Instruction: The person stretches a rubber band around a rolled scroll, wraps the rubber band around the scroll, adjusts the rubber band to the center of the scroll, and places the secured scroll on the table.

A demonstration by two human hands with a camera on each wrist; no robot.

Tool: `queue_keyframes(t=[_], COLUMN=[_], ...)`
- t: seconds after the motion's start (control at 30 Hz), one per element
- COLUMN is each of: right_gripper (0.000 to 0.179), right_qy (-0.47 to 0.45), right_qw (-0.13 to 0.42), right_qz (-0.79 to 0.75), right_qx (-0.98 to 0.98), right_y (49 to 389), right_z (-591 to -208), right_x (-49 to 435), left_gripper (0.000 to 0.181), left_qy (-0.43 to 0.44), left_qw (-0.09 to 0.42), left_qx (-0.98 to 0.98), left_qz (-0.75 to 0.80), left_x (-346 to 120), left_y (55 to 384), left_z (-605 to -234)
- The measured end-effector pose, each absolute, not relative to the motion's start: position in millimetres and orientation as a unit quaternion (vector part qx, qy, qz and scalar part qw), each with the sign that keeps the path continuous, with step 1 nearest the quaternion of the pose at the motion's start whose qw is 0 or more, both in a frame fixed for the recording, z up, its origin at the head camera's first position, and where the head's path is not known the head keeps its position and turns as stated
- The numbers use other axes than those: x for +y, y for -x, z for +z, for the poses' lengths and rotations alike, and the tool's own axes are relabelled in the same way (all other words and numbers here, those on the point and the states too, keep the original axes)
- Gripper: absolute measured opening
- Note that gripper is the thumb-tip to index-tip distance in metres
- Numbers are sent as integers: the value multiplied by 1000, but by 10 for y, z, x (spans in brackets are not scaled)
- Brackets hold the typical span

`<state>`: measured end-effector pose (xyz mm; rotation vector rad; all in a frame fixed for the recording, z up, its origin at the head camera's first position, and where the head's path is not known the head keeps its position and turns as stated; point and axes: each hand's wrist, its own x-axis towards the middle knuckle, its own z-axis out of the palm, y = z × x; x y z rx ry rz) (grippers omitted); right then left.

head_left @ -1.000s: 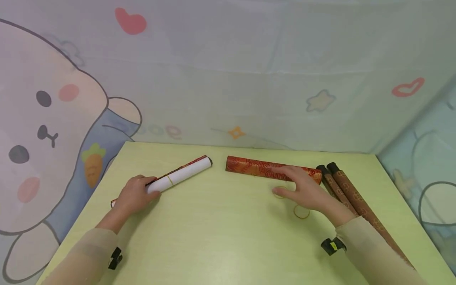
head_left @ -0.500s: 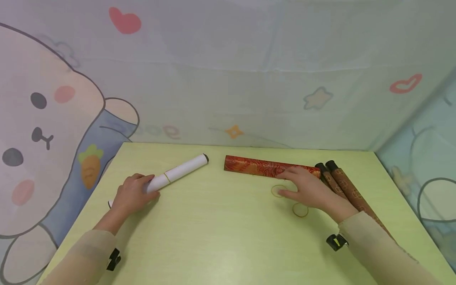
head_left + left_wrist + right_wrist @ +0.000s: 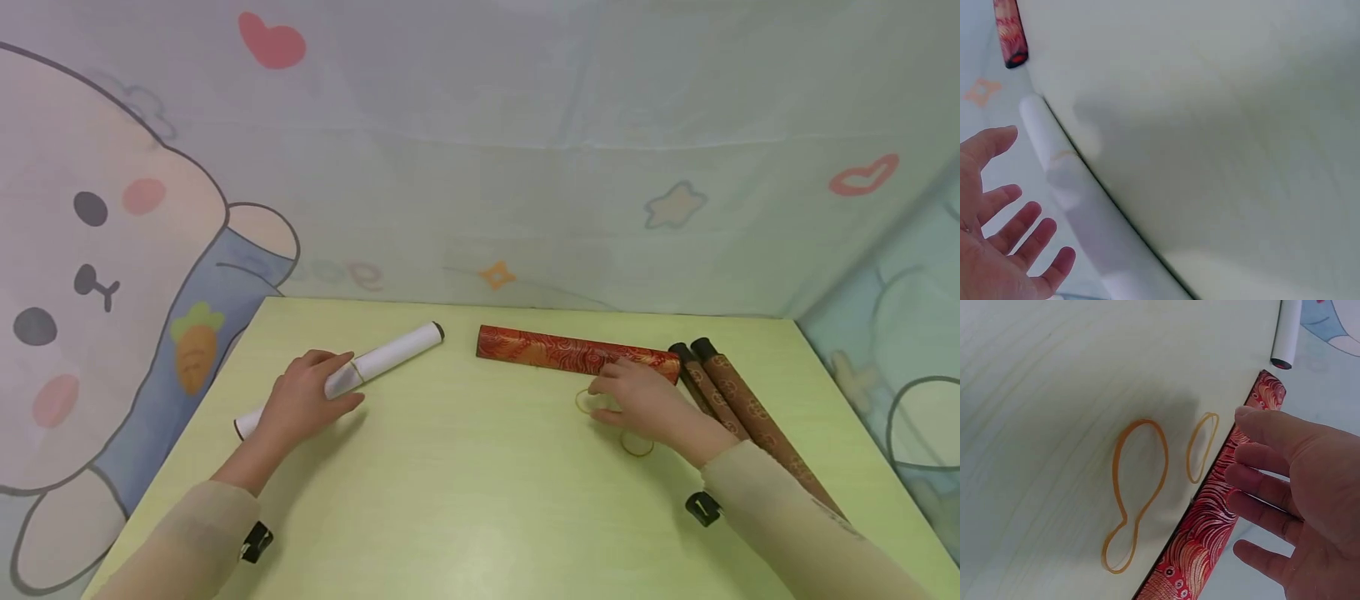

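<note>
A white roll (image 3: pixel 397 348) with a rubber band (image 3: pixel 358 372) around it lies slanted at the left of the table. My left hand (image 3: pixel 302 398) is over its middle; in the left wrist view the fingers (image 3: pixel 1032 237) are spread and apart from the roll. At the back right lies a red-and-gold patterned roll (image 3: pixel 555 348). My right hand (image 3: pixel 641 402) is at its right part, overlapping it in the head view, fingers loosely bent and holding nothing. Two loose rubber bands lie by that hand, a larger one (image 3: pixel 1115 450) and a smaller one (image 3: pixel 1191 447).
Two brown patterned rolls with black ends, a thinner one (image 3: pixel 716 400) and a longer one (image 3: pixel 757 417), lie side by side at the right. The pale table (image 3: pixel 465 500) ends at a printed cloth backdrop (image 3: pixel 480 150).
The white roll has turned, so its red patterned strip no longer shows. My left hand has shifted right along it and loosened. My right hand has moved slightly over the rubber bands.
</note>
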<state>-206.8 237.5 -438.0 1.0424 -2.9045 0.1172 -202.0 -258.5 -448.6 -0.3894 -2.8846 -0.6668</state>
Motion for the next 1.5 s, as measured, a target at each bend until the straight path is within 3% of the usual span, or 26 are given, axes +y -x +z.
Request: queue_keyframes(t=[0.57, 1.03, 1.5], right_gripper=[11, 26, 11], right_qy=[-374, -392, -422], right_qw=[56, 97, 107], right_qz=[-17, -63, -108], right_qx=[-926, -913, -894], right_y=[2126, 2133, 2161], right_z=[-4543, -4570, -4658], right_x=[2369, 2318, 2290], left_gripper=[62, 61, 60], left_qy=[188, 236, 239], left_qw=[50, 34, -3], left_qx=[-951, -940, -935], left_qz=[-242, -245, -262], left_x=[-1776, -1259, -1037], left_y=[2090, 2119, 2079], left_z=[-4411, -4408, -4482])
